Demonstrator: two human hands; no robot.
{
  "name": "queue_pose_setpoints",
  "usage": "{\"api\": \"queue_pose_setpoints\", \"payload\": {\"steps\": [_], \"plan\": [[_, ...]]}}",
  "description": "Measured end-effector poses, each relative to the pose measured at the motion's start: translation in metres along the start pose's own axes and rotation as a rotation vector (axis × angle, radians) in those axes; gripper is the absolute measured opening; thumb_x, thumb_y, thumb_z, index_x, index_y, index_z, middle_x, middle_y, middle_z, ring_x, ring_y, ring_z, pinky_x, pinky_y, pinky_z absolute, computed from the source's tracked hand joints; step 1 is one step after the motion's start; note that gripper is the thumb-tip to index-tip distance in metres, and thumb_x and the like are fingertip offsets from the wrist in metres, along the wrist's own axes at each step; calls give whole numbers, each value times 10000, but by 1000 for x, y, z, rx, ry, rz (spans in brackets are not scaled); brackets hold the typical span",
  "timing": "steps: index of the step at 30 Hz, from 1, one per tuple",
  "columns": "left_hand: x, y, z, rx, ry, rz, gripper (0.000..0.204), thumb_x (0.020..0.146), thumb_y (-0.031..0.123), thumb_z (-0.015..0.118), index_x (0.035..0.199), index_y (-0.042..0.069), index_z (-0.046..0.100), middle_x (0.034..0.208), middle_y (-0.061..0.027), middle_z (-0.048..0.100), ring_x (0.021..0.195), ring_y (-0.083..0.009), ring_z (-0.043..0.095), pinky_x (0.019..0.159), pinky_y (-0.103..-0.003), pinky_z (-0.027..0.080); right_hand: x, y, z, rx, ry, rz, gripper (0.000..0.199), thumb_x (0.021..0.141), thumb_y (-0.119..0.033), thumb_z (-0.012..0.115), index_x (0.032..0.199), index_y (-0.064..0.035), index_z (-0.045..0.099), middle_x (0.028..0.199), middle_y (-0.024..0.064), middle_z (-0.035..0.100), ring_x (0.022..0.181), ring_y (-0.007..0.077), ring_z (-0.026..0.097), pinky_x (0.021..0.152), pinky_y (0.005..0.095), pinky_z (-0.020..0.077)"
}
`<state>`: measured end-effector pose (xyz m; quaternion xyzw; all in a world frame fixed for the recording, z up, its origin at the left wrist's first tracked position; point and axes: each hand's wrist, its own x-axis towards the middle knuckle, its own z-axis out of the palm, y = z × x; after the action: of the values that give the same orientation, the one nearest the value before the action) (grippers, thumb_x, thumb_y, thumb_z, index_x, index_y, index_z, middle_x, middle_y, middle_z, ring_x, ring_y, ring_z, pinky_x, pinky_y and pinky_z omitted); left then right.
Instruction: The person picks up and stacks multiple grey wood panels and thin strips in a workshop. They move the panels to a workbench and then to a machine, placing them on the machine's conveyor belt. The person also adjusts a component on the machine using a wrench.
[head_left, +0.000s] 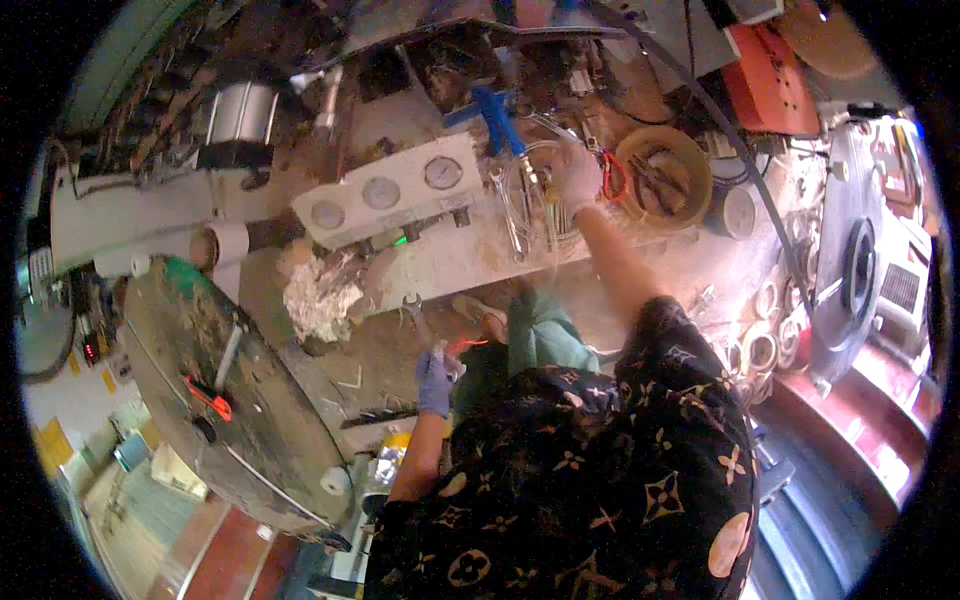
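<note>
My left hand (434, 384), in a bluish glove, is closed around an open-end wrench (416, 312) whose jaw points away from me. My right hand (576, 177), also gloved, reaches far over the bench among loose tools; its fingers are blurred, so I cannot make out whether they grip anything. Just left of it lie several wrenches (511, 222) and a blue air gun (500, 122) with a brass-coloured tip. Red-handled pliers (614, 178) rest close on its right, beside a yellowish bowl (708, 178) of dark tools.
A white panel with round gauges (385, 193) stands mid-bench, with a crumpled whitish rag (322, 297) at its near left. A large round dusty disc (270, 440) at left carries a red-handled tool (208, 398). Rings (760, 350) lie at right, and a dark hose (735, 140) crosses above.
</note>
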<state>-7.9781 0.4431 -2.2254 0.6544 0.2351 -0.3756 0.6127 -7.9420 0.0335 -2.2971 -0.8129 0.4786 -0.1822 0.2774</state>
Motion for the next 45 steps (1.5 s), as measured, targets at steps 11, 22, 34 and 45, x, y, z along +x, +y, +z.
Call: {"api": "queue_pose_setpoints", "payload": {"steps": [11, 22, 34, 45], "plan": [[95, 27, 124, 35, -187, -271, 265, 891, 196, 488, 1144, 225, 418, 806, -7, 522, 602, -130, 487, 452, -257, 400, 89, 21, 4, -657, -478, -156, 239, 801, -247, 548, 1016, -179, 628, 987, 54, 648, 1009, 243, 576, 810, 377, 466], [80, 12, 126, 212, -174, -280, 177, 848, 171, 564, 995, 175, 466, 679, 61, 420, 503, -44, 394, 404, -195, 336, 94, -30, 35, -229, -416, -133, 272, 795, -338, 530, 916, -143, 676, 911, 107, 662, 878, 272, 628, 701, 391, 484], [62, 22, 110, 232, -122, -233, 492, 845, 247, 599, 1276, 106, 408, 954, -1, 536, 680, -79, 498, 616, -233, 471, 83, -34, 36, 46, -279, 333, 442, 744, -435, 575, 1020, -93, 622, 989, 169, 642, 960, 321, 608, 819, 395, 456], [64, 83, 222, -115, -241, -14, 323, 866, 245, 584, 1145, 128, 471, 900, -10, 554, 728, -82, 542, 587, -252, 490, -56, -22, -49, 314, -285, -213, 215, 777, -264, 551, 831, -66, 618, 798, 181, 617, 771, 368, 593, 682, 439, 469]]}}
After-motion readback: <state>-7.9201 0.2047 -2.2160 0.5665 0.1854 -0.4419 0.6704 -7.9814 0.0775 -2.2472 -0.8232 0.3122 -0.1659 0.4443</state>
